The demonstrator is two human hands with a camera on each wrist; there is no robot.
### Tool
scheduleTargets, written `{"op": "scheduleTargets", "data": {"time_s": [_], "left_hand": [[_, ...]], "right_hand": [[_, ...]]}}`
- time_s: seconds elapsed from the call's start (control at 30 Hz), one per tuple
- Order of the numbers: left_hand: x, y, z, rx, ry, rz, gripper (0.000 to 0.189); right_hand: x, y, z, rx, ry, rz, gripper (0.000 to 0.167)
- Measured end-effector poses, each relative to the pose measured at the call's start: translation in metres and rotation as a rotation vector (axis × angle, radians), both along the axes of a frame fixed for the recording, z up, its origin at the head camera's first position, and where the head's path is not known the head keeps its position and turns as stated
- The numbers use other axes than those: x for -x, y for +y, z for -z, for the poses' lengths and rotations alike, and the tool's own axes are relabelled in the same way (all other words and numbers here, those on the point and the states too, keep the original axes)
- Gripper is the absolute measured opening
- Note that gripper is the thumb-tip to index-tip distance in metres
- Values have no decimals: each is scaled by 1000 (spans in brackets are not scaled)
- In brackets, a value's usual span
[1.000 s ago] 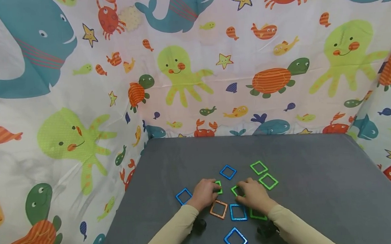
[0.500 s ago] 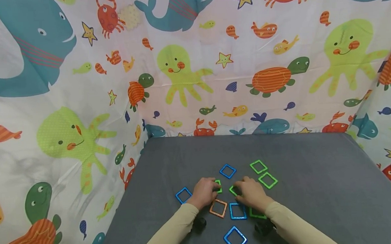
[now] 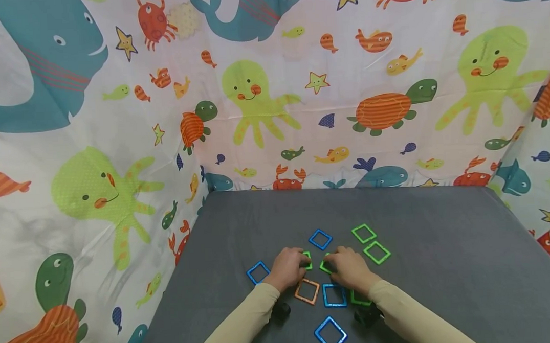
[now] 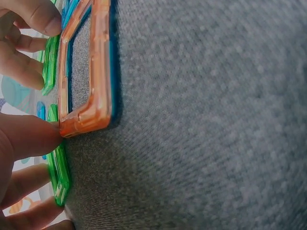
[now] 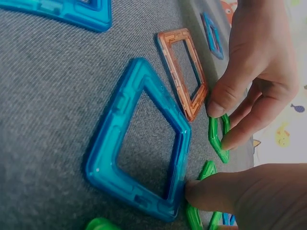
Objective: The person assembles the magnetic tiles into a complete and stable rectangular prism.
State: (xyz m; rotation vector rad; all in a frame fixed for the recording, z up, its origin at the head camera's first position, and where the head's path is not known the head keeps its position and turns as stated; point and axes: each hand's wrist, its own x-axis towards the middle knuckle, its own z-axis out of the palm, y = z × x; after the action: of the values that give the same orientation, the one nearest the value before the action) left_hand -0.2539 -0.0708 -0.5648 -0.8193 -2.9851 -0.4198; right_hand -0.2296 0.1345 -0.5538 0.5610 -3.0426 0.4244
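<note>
While left hand (image 3: 287, 269) pinches first green frame tile (image 4: 61, 173), right hand (image 3: 351, 269) pinches second green frame tile (image 4: 50, 64). Both lie between hands.

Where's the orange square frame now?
In the head view, the orange square frame lies on the grey tabletop, low near the middle, just left of a blue square frame, below and right of the left hand.

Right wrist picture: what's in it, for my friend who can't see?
The left hand pinches one green plastic square frame, the right hand another, over gray fabric. In front lies a large blue square frame beside an orange square frame.
</note>
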Motion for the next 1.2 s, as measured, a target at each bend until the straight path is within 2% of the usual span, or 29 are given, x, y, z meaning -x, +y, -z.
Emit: {"op": "scheduleTargets", "data": {"time_s": [0.37,0.77,1.2], "left_hand": [[2,1,2,9,23,25,24],[2,4,0,12,-22,26,28],[-1,9,-4,5,-60,2,28]], "right_hand": [[6,-4,2,17,-9,-52,35],[10,-6,3,58,-9,-111,40],[9,-6,4,69,-25,-102,38]]}}
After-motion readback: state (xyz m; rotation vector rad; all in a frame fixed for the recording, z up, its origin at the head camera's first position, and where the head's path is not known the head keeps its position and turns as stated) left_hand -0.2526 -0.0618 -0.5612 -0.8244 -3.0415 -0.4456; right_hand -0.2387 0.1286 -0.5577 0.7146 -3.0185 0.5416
